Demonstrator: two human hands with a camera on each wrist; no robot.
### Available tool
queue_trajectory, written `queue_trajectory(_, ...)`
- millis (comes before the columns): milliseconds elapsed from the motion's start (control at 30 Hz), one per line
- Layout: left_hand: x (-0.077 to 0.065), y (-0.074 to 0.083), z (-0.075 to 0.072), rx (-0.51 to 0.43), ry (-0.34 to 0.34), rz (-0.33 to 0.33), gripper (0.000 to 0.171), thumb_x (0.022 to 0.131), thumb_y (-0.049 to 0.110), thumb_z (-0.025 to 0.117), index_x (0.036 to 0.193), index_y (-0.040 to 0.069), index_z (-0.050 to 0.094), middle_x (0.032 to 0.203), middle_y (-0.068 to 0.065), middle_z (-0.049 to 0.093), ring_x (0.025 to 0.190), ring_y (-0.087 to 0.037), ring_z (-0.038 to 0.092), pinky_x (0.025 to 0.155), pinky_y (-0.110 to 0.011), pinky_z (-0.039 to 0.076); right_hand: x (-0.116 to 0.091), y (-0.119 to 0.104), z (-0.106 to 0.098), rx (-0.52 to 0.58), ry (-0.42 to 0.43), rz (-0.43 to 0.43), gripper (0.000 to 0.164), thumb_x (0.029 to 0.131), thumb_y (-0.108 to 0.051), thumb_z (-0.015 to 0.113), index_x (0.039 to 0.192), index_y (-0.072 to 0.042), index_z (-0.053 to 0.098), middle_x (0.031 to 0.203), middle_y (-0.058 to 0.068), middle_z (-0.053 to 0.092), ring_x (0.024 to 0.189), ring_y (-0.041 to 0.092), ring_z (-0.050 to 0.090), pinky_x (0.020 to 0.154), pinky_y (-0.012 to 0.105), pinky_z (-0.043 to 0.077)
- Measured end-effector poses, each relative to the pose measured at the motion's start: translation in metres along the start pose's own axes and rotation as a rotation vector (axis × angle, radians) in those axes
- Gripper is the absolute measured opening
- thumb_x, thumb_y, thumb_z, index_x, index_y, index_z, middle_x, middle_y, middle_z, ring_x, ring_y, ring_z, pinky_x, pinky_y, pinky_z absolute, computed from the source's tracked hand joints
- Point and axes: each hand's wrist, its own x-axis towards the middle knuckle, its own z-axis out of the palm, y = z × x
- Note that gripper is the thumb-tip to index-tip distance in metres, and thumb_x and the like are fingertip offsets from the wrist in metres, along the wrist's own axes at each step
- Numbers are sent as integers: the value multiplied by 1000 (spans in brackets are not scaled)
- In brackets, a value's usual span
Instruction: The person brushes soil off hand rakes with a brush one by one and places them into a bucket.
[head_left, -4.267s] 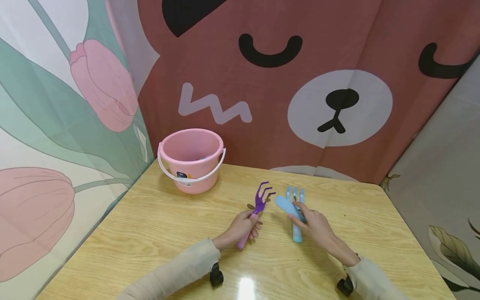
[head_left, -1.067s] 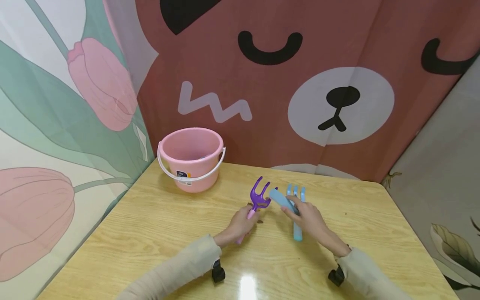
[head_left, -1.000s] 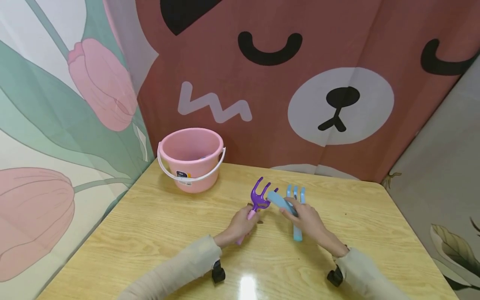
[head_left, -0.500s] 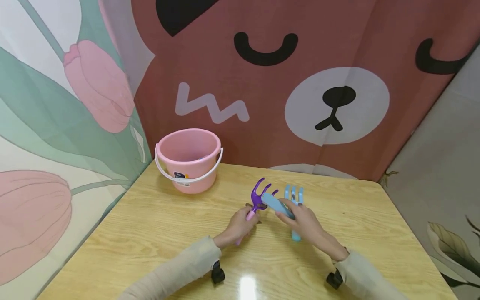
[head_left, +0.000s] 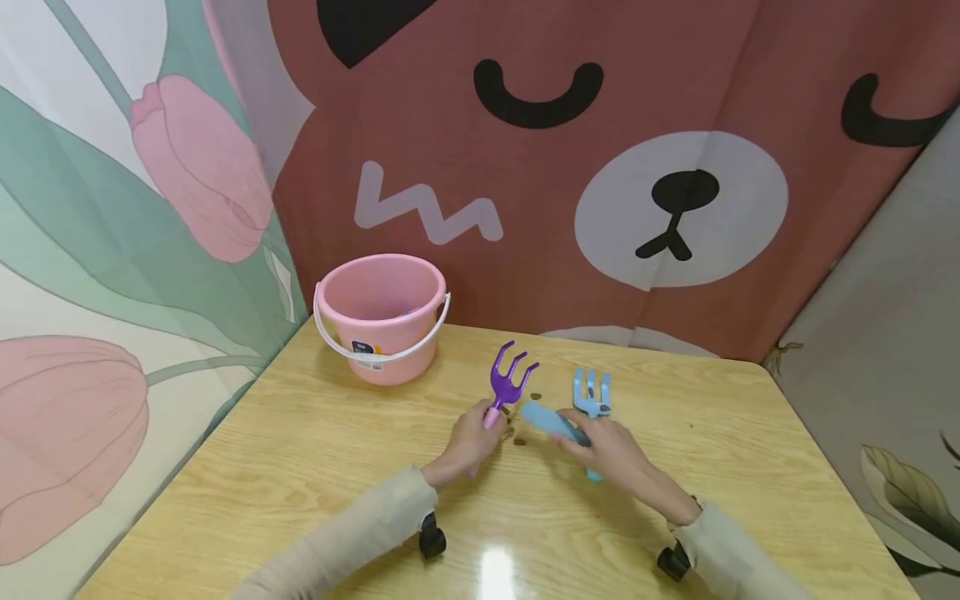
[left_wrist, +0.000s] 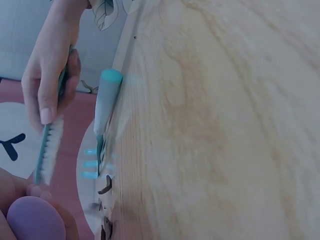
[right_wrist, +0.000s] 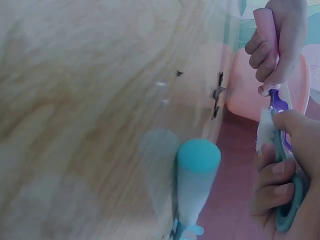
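Observation:
My left hand (head_left: 472,437) grips the pink handle of a small purple garden hand rake (head_left: 504,388), its tines pointing up and away over the table. In my right hand (head_left: 613,450) is a light blue brush (head_left: 550,421). The left wrist view shows the brush's white bristles (left_wrist: 49,152) facing the table side; in the right wrist view, fingers curl round its looped handle (right_wrist: 291,210). Beneath the right hand, a blue hand rake (head_left: 590,407) lies on the table, its handle partly hidden. Brown bits (head_left: 520,442) lie between both hands.
A pink bucket (head_left: 386,346) with a white handle stands at the table's back left corner. Something small and blue shows inside it. Printed curtains (head_left: 525,208) hang behind the wooden table (head_left: 337,467) and at its sides.
The purple rake came near the brush, tines turned toward it; now it has moved away left and up. The brush has shifted left and down. More brown bits show on the table.

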Motion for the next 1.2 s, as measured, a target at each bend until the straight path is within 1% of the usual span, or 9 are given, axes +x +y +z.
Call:
queue_trajectory(167, 0, 3, 1, -19, -54, 13, 10, 96, 12, 60, 95, 2, 61, 69, -2, 54, 54, -11, 49, 45, -23, 44, 9, -4, -2, 31, 70, -27, 44, 97, -36, 65, 130, -8, 60, 49, -15, 34, 38, -3, 27, 39, 21, 29)
queue_trajectory(300, 0, 7, 4, -28, -78, 2, 10, 97, 12, 59, 96, 3, 62, 68, -1, 53, 52, -11, 47, 44, -22, 43, 16, -4, 3, 45, 83, -53, 44, 97, -36, 64, 131, -8, 59, 50, -16, 36, 39, -3, 30, 39, 21, 30)
queue_trajectory(367, 0, 8, 4, -36, -72, 9, 10, 97, 11, 59, 98, 1, 62, 69, -3, 54, 52, -11, 48, 44, -23, 44, 14, -2, 5, 43, 78, -42, 43, 97, -35, 64, 130, -7, 60, 50, -16, 35, 39, -3, 28, 38, 21, 28)
queue_trajectory(467, 1, 7, 2, -30, -56, -5, 13, 97, 12, 60, 102, 0, 62, 73, -3, 57, 55, -11, 51, 46, -23, 47, 8, 3, 6, 26, 73, -20, 41, 97, -33, 65, 127, -5, 61, 50, -15, 33, 39, -3, 25, 38, 20, 26)
queue_trajectory(567, 2, 6, -4, -6, -32, -3, 13, 97, 12, 60, 103, 0, 63, 74, -3, 58, 56, -12, 53, 47, -24, 48, 2, 7, 5, 14, 70, -4, 40, 96, -32, 67, 126, -6, 62, 50, -14, 34, 39, -2, 27, 39, 21, 26)
queue_trajectory(733, 6, 8, -15, 44, -15, 29, 12, 97, 14, 58, 94, 3, 60, 72, -2, 57, 54, -11, 48, 44, -23, 41, -3, 11, 2, 23, 54, 27, 42, 96, -34, 67, 128, -8, 61, 52, -13, 41, 41, 0, 33, 40, 22, 27)
queue_trajectory(900, 9, 10, -20, 67, -36, 14, 22, 99, 27, 58, 92, 6, 59, 73, -1, 57, 53, -10, 45, 43, -22, 38, -4, 13, 2, 25, 22, 50, 44, 97, -34, 65, 130, -6, 60, 54, -12, 46, 42, 1, 37, 40, 23, 29)
queue_trajectory(1067, 10, 15, -23, 59, -15, 5, 39, 104, 38, 46, 99, 3, 63, 77, -10, 61, 58, -15, 50, 49, -27, 42, -5, 15, 3, 30, 7, 58, 43, 97, -35, 65, 129, -6, 61, 61, -12, 53, 44, 1, 44, 40, 23, 36)
queue_trajectory(1200, 10, 20, -27, 4, 19, -37, 39, 106, 30, 38, 108, 2, 65, 85, -19, 64, 64, -18, 54, 56, -29, 44, -6, 17, 4, 40, 3, 54, 43, 97, -35, 65, 128, -6, 61, 59, -11, 52, 42, 2, 43, 39, 23, 35)
